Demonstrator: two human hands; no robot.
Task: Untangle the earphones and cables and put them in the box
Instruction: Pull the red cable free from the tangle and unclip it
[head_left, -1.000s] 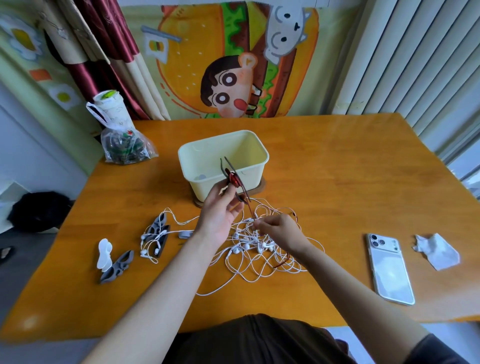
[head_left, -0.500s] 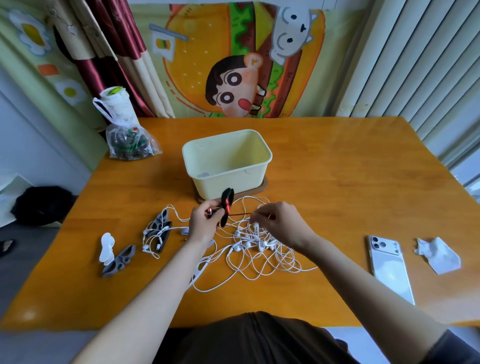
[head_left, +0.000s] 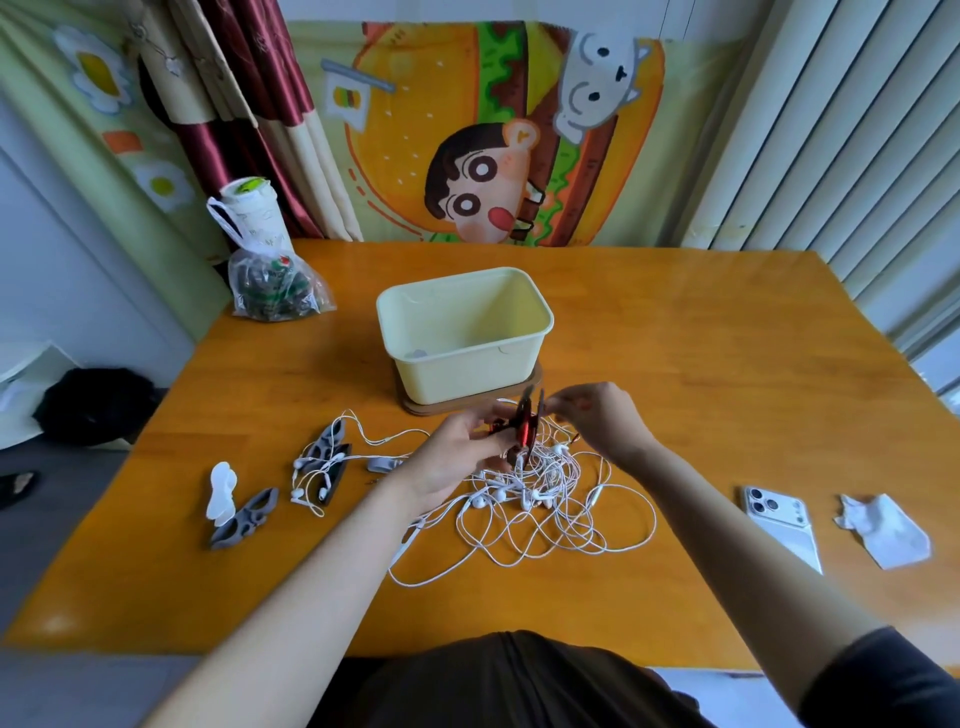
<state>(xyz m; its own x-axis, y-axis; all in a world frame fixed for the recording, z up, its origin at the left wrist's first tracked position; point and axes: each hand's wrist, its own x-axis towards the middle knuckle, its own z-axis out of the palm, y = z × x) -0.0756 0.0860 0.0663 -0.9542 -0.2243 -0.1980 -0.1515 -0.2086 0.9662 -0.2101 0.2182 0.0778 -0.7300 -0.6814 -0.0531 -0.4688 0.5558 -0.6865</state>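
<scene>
White earphones (head_left: 540, 514) heaped in tangle on table (head_left: 727, 364), middle toward near edge, not yet sorted. Above heap, left hand (head_left: 452, 457) curled round red cable (head_left: 525, 434), bunched into coil, likely to hold it neat for boxing. Right hand (head_left: 597, 421) pinches coil's top, fingers curled, seemingly tucking loose end. Box (head_left: 467, 374) just beyond, table centre, nearly empty, open top within easy reach

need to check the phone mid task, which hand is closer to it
Right. The right hand is above the white cables, left of the phone with bare table between them. The left hand, gripping the red bundle, is farther left.
</scene>
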